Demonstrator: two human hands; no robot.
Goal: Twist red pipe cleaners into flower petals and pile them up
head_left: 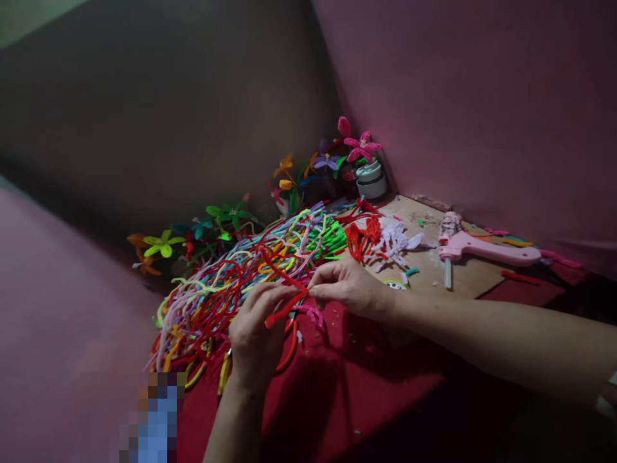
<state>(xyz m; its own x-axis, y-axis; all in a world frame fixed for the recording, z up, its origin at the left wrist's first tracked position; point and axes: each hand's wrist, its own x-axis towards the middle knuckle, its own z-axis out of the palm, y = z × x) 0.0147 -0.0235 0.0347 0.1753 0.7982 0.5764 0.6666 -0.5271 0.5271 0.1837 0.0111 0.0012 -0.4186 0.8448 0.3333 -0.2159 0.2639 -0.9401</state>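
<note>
While pinching a red pipe cleaner at lower centre of the frame, left hand closed, fingertips clamped on the lower, folded end of the stem. Right hand just to the right of it, also closed, thumb and forefinger nipping the same red pipe cleaner near its upper bend. Stem stretched between the two hands, sloping from lower left to upper right, with a loose length running up and left over the heap. Fingertips of both hands nearly meeting at the middle of the frame.

Directly behind the hands, towards centre left, a big tangled heap of pipe cleaners in red, green, yellow, pink and pale blue, spread across a red cloth. Further back along the wall, at upper centre, finished pipe-cleaner flowers in pink, purple and orange, beside a small grey pot. More flowers in green and yellow at centre left.

To the right of the right hand, on a bare wooden surface, red looped petals and white looped petals lying side by side. Beyond them, towards the right edge, a pink glue gun lying on its side, well apart from both hands.
</note>
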